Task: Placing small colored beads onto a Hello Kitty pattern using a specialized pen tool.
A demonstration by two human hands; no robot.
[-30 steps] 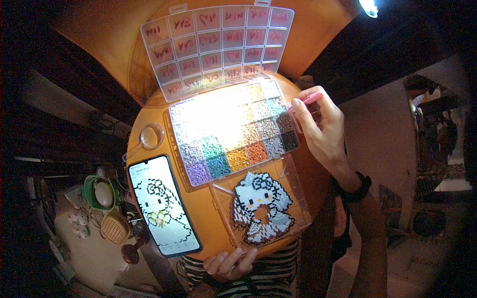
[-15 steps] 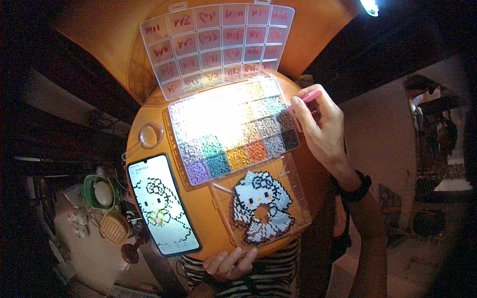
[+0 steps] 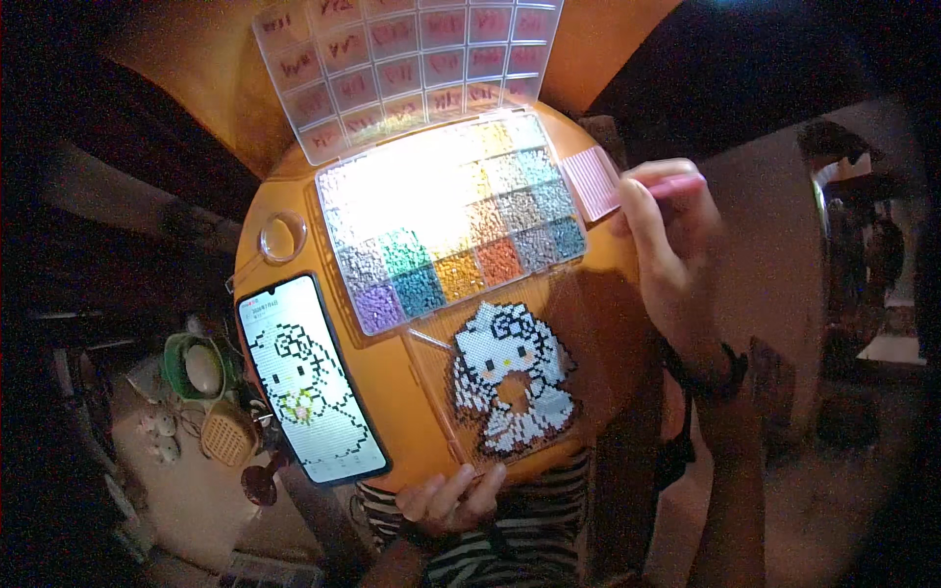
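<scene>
My right hand (image 3: 676, 225), just right of the bead box, is closed around a pink pen-like tool (image 3: 676, 186). Its fingertips are beside a pink ribbed tray (image 3: 591, 183) that lies along the box's right side. My left hand (image 3: 451, 498) rests at the table's near edge, its fingers curled at the near edge of a clear pegboard (image 3: 441, 412); its thumb is hidden. On the pegboard lies a bead picture (image 3: 510, 348) of a white cat-like figure with black outlines and an orange gap in its middle. The compartmented bead box (image 3: 358, 328) stands open beyond it, full of coloured beads.
A phone (image 3: 314, 392) showing a similar pattern lies left of the pegboard. Beyond it is a small clear round dish with a handle (image 3: 282, 238). The box's clear lid (image 3: 412, 73) tilts up at the back. Bright light washes out several compartments. A green basket (image 3: 186, 367) stands lower left.
My right hand has moved right, away from the box's edge, with the pink tool, uncovering more of the pink ribbed tray. My left hand stays at the pegboard. The view has shifted slightly.
</scene>
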